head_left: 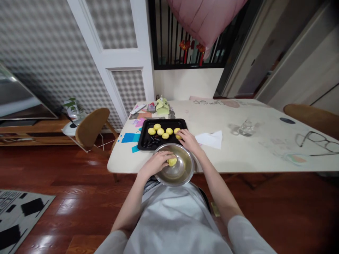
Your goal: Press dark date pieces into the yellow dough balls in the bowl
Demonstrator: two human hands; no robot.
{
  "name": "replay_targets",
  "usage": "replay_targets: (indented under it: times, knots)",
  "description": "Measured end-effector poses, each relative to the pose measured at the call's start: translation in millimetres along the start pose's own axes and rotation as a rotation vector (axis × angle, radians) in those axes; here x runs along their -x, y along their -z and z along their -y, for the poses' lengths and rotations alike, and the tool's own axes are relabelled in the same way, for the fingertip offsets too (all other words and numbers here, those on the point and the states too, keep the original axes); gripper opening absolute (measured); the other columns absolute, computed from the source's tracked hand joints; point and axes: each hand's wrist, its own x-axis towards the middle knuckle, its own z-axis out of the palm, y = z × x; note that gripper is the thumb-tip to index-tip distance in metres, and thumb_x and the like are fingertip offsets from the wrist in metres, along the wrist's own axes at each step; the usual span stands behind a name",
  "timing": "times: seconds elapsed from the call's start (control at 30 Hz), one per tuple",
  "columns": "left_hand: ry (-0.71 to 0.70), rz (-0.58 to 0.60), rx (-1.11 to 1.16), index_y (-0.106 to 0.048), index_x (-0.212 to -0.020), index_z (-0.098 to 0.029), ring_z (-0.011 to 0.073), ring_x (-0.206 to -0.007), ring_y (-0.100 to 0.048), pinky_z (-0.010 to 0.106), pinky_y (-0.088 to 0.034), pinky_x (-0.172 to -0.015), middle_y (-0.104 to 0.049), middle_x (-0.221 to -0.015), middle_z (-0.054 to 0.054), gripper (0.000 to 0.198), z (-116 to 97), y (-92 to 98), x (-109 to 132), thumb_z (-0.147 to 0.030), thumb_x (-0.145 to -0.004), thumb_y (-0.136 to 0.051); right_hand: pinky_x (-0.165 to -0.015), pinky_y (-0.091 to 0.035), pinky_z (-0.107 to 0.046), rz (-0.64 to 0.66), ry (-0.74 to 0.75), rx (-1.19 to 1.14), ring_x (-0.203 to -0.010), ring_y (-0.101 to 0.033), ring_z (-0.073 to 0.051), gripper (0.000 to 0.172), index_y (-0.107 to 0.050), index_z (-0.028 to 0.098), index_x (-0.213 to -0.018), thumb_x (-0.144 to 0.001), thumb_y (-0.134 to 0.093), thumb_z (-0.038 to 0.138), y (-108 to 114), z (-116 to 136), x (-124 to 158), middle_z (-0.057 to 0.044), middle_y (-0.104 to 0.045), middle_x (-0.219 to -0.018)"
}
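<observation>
My left hand reaches into a shiny metal bowl, its fingers closed on a yellow lemon. The bowl sits at the table's near edge, just in front of my body. Over the right end of a black baking tray, my right hand curls its fingers around another lemon, which they partly hide. Several more yellow lemons lie across the tray. Small dark elongated pieces are gathered in its front left part.
White paper lies right of the tray, with a clear glass and eyeglasses farther right. Behind the tray stands a green tissue box beside a white remote. A wooden chair is at the left.
</observation>
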Motion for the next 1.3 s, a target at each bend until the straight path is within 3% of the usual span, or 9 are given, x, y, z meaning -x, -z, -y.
replay_targets:
  times: [0.13, 0.27, 0.37, 0.57, 0.73, 0.87, 1.0, 1.17, 1.3]
  knots:
    - [0.006, -0.033, -0.031, -0.067, -0.133, -0.024, 0.0267, -0.124, -0.066, 0.042, -0.054, -0.109, -0.067, -0.135, 0.009, 0.043, -4.7, -1.5, -2.1, -0.010, -0.093, -0.070, -0.106, -0.055, -0.049, -0.156, -0.008, -0.173, -0.125, -0.061, -0.030, 0.039, -0.064, 0.030, -0.139, -0.102, -0.058, 0.020, 33.1, 39.4, 42.1, -0.010, -0.065, -0.131]
    - [0.077, -0.073, -0.126, -0.064, -0.130, -0.022, 0.0268, -0.113, -0.068, 0.040, -0.057, -0.099, -0.066, -0.125, 0.009, 0.036, -10.4, -3.7, -5.0, -0.024, -0.095, -0.074, -0.101, -0.057, -0.045, -0.032, -0.004, -0.240, -0.117, -0.066, -0.028, 0.032, -0.066, 0.028, -0.132, -0.102, -0.060, 0.020, 51.5, 77.9, 75.8, -0.010, -0.066, -0.128]
    - [0.111, -0.085, -0.195, -0.063, -0.125, -0.022, 0.0279, -0.115, -0.067, 0.041, -0.057, -0.098, -0.065, -0.125, 0.009, 0.034, -15.0, -5.8, -6.8, -0.031, -0.094, -0.076, -0.097, -0.057, -0.045, 0.100, -0.035, -0.199, -0.112, -0.068, -0.028, 0.029, -0.068, 0.026, -0.123, -0.097, -0.064, 0.013, 50.2, 87.8, 85.4, -0.009, -0.069, -0.125]
    - [0.111, -0.076, -0.225, -0.061, -0.126, -0.023, 0.0282, -0.117, -0.066, 0.042, -0.055, -0.101, -0.067, -0.127, 0.007, 0.037, -19.4, -8.4, -7.7, -0.029, -0.094, -0.076, -0.093, -0.057, -0.044, 0.204, -0.112, -0.080, -0.100, -0.070, -0.028, 0.030, -0.070, 0.022, -0.107, -0.085, -0.072, 0.001, 35.2, 83.5, 82.1, -0.007, -0.075, -0.112]
    - [0.082, -0.067, -0.201, -0.061, -0.129, -0.024, 0.0282, -0.121, -0.065, 0.043, -0.055, -0.104, -0.066, -0.129, 0.007, 0.037, -17.9, -7.0, -6.2, -0.024, -0.094, -0.074, -0.104, -0.055, -0.046, 0.179, -0.083, -0.149, -0.110, -0.070, -0.028, 0.030, -0.071, 0.021, -0.105, -0.084, -0.072, 0.000, 27.7, 82.5, 81.7, -0.008, -0.076, -0.111]
    - [0.059, -0.055, -0.186, -0.060, -0.134, -0.024, 0.0282, -0.124, -0.064, 0.044, -0.054, -0.106, -0.065, -0.133, 0.008, 0.043, -16.8, -5.1, -5.0, -0.020, -0.094, -0.073, -0.117, -0.047, -0.053, 0.123, -0.034, -0.233, -0.119, -0.069, -0.028, 0.033, -0.072, 0.023, -0.113, -0.085, -0.074, 0.005, 25.3, 77.7, 86.4, -0.008, -0.077, -0.123]
    - [0.054, -0.041, -0.175, -0.060, -0.137, -0.024, 0.0281, -0.127, -0.063, 0.044, -0.053, -0.109, -0.065, -0.135, 0.009, 0.046, -14.6, -4.3, -4.6, -0.017, -0.093, -0.073, -0.116, -0.047, -0.057, 0.072, -0.017, -0.308, -0.125, -0.068, -0.029, 0.031, -0.073, 0.026, -0.121, -0.091, -0.074, 0.015, 25.7, 67.6, 92.9, -0.008, -0.076, -0.128]
    - [0.023, -0.036, -0.119, -0.061, -0.138, -0.023, 0.0288, -0.128, -0.063, 0.046, -0.053, -0.110, -0.065, -0.137, 0.010, 0.046, -12.7, -0.1, -2.9, -0.019, -0.093, -0.074, -0.116, -0.048, -0.057, -0.040, 0.022, -0.417, -0.130, -0.067, -0.029, 0.018, -0.078, 0.029, -0.116, -0.101, -0.067, 0.030, 23.0, 52.8, 102.7, -0.008, -0.077, -0.128]
    - [-0.050, -0.092, -0.032, -0.063, -0.138, -0.026, 0.0280, -0.134, -0.060, 0.048, -0.050, -0.116, -0.064, -0.142, 0.010, 0.037, -5.1, 13.1, -6.3, -0.026, -0.100, -0.065, -0.119, -0.047, -0.060, -0.162, -0.024, -0.473, -0.142, -0.058, -0.030, 0.028, -0.076, 0.030, -0.126, -0.106, -0.058, 0.035, 14.8, 41.1, 111.0, -0.009, -0.073, -0.138]
